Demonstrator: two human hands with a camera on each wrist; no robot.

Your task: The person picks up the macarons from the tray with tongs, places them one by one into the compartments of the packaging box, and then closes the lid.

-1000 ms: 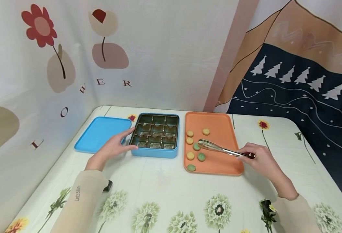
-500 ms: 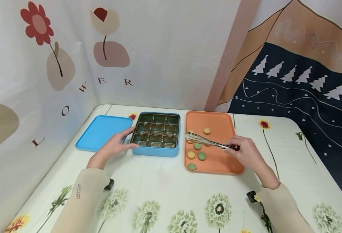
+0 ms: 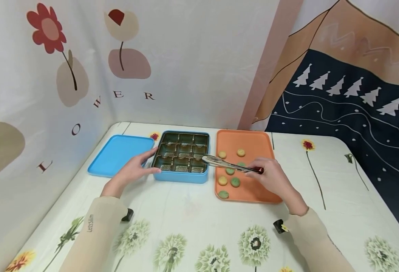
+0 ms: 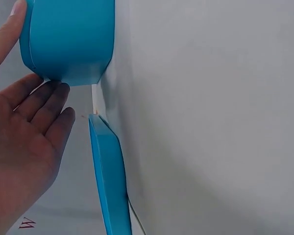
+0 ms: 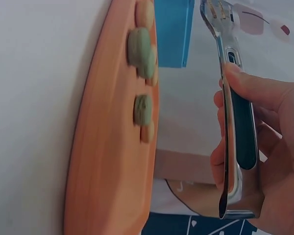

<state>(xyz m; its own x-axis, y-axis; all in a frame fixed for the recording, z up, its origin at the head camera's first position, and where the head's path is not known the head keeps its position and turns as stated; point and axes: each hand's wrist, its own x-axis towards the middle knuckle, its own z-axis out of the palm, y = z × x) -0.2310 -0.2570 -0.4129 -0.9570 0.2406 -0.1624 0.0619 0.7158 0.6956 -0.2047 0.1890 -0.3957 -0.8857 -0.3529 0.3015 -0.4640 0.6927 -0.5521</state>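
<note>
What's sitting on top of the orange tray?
On the orange tray: three yellow cookies and four green cookies, one partly hidden by the metal tongs. In the head view, whatever lies behind the right hand is covered.

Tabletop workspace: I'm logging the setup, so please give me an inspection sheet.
Surface: white floral cloth.
Job things: blue box, visible compartments empty; blue lid lying to its left; orange tray to its right with yellow pieces and green pieces; raised tongs, tips seemingly over the box's right edge, their load unclear.
Clutter: nothing seen.
Hands: left hand rests at the box's left side; right hand grips the tongs.
Cables: nothing seen.
Surroundings: printed fabric walls behind and at left.
</note>
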